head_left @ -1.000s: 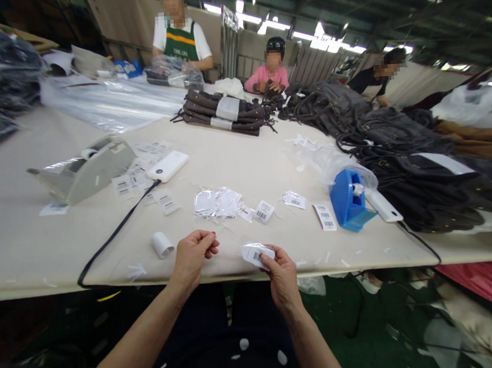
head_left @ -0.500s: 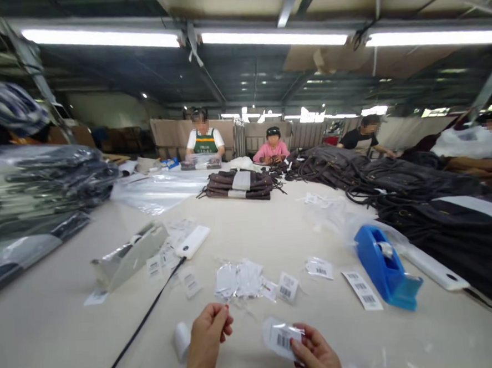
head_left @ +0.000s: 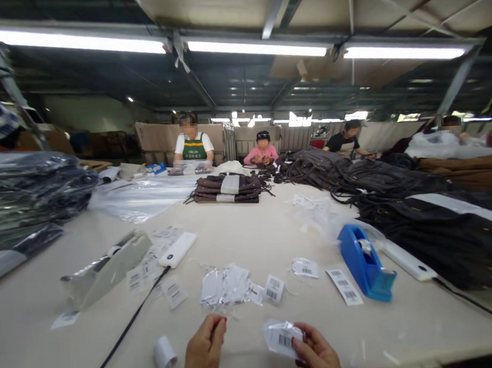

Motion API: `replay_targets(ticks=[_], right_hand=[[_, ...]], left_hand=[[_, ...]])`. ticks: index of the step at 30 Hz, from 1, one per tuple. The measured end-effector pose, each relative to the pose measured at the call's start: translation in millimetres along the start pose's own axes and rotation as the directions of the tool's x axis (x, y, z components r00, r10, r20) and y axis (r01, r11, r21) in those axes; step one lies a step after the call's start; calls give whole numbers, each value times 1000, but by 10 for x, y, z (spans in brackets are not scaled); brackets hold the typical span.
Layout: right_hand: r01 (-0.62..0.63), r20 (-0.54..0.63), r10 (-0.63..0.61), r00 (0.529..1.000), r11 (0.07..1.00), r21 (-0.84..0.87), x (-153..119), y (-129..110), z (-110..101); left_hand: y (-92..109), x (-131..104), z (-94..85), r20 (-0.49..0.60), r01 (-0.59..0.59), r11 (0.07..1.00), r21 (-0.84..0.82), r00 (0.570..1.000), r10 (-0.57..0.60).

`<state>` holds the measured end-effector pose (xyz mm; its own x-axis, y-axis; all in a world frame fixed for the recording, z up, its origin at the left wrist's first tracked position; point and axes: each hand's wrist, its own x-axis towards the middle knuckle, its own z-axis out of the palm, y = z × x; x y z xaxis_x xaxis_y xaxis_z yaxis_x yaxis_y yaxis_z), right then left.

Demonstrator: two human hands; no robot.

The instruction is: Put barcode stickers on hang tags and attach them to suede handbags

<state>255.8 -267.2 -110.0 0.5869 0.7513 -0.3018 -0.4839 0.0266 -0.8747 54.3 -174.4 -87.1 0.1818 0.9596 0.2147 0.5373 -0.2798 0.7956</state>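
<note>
Between the thumb and fingers of my right hand [head_left: 317, 350] is a white barcode tag [head_left: 280, 338] in a clear plastic sleeve, its printed side facing me. My left hand [head_left: 204, 347] is raised just left of it, thumb pressed against the fingers. Whatever may be in that pinch is too small to make out. Beyond the hands lies a pile of white hang tags [head_left: 227, 285] with thin strings. Close to the pile are a single barcode tag [head_left: 274, 289] and another sleeved tag [head_left: 305, 268].
A blue tape dispenser [head_left: 365, 265] stands right, beside a barcode sticker strip [head_left: 344, 287]. Left are a grey tape dispenser [head_left: 109, 270], a white paper roll [head_left: 165, 355] and a corded white device [head_left: 179, 249]. Dark garments [head_left: 420, 240] are heaped right; co-workers sit across the table.
My view has turned slightly right, so the table things shift left. My left hand's fingers have straightened somewhat, still pressed together. The right hand keeps holding the tag.
</note>
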Motion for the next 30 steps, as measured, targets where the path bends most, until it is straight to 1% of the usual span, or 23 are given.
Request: replay_targets(ticks=[1, 2, 3, 4, 5, 6, 7, 8, 9, 11, 13, 16, 18, 21, 23, 24, 25, 27, 28, 30], right_hand=[[19, -5, -19, 1000, 1000, -22, -11, -69, -43], [35, -5, -35, 999, 999, -42, -13, -130, -90], [43, -1, -43, 999, 997, -65, -4, -179, -142], [53, 4, -53, 999, 994, -100, 12, -211, -199], [66, 7, -66, 998, 987, -147, 35, -225, -257], [84, 4, -85, 996, 975, -204, 60, -223, -315], [105, -6, -111, 994, 959, -265, 85, -207, -367], [125, -16, -137, 990, 939, -321, 107, -183, -411], [140, -25, -160, 987, 920, -367, 123, -156, -443], [155, -28, -181, 983, 903, -400, 135, -118, -468], [146, -15, -163, 986, 916, -373, 123, -127, -451], [95, -29, -108, 994, 950, -297, 122, -234, -407], [84, -82, -109, 991, 963, -257, 182, -346, -391], [150, -142, -188, 972, 958, -244, 427, -548, -375], [224, -138, -276, 951, 925, -306, 684, -696, -345], [257, -124, -325, 938, 887, -383, 827, -768, -320], [276, -108, -372, 922, 827, -491, 968, -834, -292], [255, -62, -432, 900, 636, -728, 1206, -929, -232], [234, -49, -446, 894, 556, -797, 1289, -952, -206], [201, -43, -470, 881, 455, -867, 1361, -942, -173]], left_hand=[[-31, -16, 16, -23, -88, 994, 64, 996, 90], [-79, -31, 38, -59, -189, 972, 137, 978, 199], [-140, -46, 65, -93, -303, 927, 221, 940, 329], [-212, -61, 97, -112, -407, 859, 310, 882, 459], [-286, -76, 132, -109, -483, 779, 400, 819, 564], [-357, -93, 166, -83, -533, 699, 478, 764, 639], [-419, -108, 198, -45, -559, 631, 538, 728, 684], [-468, -122, 224, -6, -572, 581, 580, 710, 704], [-501, -134, 244, 29, -579, 546, 605, 702, 712], [-525, -147, 261, 69, -583, 521, 623, 705, 706], [-510, -149, 255, 83, -582, 524, 621, 714, 695], [-472, -139, 227, 111, -584, 546, 601, 738, 666], [-463, -131, 212, 134, -593, 556, 583, 745, 653], [-480, -127, 203, 157, -595, 572, 565, 757, 634], [-496, -130, 203, 166, -590, 579, 562, 767, 620], [-501, -133, 203, 167, -588, 581, 563, 770, 616], [-505, -137, 204, 170, -587, 580, 565, 771, 614], [-511, -145, 204, 182, -588, 576, 568, 772, 609], [-514, -150, 204, 185, -588, 575, 568, 773, 607], [-523, -157, 206, 183, -588, 581, 563, 774, 607]])
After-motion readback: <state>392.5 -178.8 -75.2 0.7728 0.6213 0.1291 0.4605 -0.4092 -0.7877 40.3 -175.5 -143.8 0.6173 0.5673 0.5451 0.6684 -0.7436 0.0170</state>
